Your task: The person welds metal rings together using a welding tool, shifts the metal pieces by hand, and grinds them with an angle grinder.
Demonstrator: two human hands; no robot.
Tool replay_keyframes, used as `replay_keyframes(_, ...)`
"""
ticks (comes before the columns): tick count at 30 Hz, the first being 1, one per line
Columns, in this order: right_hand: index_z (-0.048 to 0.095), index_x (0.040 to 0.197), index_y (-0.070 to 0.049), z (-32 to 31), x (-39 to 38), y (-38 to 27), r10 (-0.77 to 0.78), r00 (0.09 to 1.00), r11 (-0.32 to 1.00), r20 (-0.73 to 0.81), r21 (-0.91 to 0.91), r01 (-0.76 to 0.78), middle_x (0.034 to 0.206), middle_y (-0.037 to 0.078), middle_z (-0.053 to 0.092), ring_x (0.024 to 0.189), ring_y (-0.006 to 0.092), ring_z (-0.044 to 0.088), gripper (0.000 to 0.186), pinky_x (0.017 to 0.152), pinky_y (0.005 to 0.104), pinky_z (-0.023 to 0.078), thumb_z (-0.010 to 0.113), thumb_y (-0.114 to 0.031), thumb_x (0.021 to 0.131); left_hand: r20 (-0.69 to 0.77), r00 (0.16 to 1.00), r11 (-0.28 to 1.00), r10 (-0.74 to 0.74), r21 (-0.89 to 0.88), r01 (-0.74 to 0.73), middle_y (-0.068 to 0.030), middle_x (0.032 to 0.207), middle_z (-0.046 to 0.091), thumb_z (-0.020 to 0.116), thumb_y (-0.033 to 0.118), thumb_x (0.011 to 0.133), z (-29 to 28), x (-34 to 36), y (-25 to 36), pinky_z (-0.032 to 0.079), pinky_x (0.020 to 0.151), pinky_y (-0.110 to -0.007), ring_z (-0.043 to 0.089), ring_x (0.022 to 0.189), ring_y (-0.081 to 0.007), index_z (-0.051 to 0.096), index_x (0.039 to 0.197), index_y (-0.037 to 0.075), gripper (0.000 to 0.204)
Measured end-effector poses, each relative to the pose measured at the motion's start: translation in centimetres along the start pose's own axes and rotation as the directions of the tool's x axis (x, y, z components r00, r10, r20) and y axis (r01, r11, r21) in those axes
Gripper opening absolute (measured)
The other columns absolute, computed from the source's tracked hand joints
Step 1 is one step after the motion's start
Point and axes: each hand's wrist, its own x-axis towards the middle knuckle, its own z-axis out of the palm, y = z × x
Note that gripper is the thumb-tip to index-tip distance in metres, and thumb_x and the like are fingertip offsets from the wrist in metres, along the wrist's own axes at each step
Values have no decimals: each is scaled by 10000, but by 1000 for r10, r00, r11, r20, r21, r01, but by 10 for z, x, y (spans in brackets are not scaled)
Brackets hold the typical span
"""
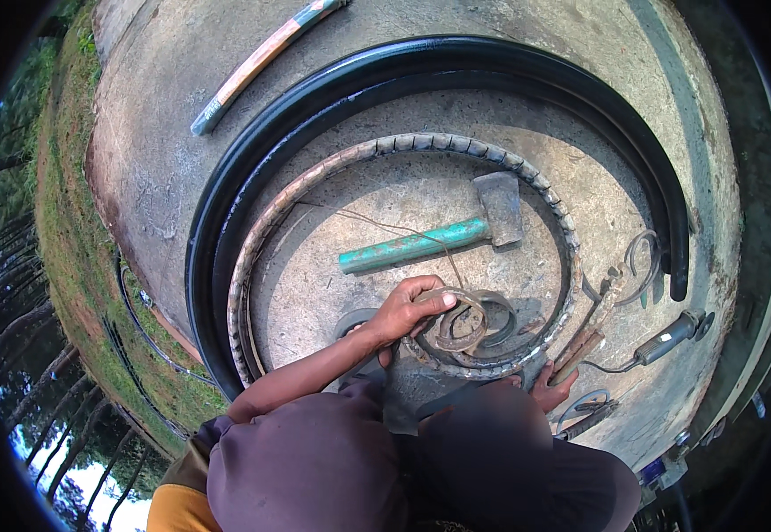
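My left hand (414, 310) is closed around a loosely coiled brown strip (459, 338), with the thumb pressed on top. This coil lies by the near side of a large hoop (436, 143) whose surface is pale and worn, crossed by dark bands. My right hand (552, 388) is at the hoop's near right edge, closed around the lower end of a long tool with a brown handle (579, 351). Part of that hand is hidden behind my knee. Inside the hoop lies a hammer with a green handle (414, 246) and a broad, worn metal head (499, 209).
A thick black curved tube (443, 51) arcs around the hoop's far side. Farther off lies a pale stick with blue ends (261, 66). At right are a dark corded tool (667, 342) and a looped grey strip (643, 262). Grass (75, 239) borders the concrete at left.
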Motion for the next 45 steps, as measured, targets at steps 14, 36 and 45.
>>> replay_keyframes(14,319,1459,141,2,-2,11,176,984,978,-36,-107,-179,1257,355,610,1114,404,664,710,912,464,542,681,-254,993,53,998,992,-42,119,36,-193,1031,714,699,542,910,-7,4,-1,501,902,-396,666,1008,-275,684,1127,-26,608)
replay_keyframes(36,517,1310,9,1,1,-13,189,980,977,56,85,-194,998,199,716,899,260,682,504,797,405,529,710,-325,985,25,999,999,-29,21,28,23,685,549,676,376,993,-4,0,-2,349,521,-265,477,595,-63,664,901,59,330)
replay_keyframes(45,591,1180,-1,-19,7,6,106,990,981,97,152,-120,840,105,671,752,205,625,410,703,383,509,717,-338,982,-113,990,967,87,249,-57,25,700,574,722,370,953,-2,2,1,380,549,-240,495,600,-55,646,927,56,324)
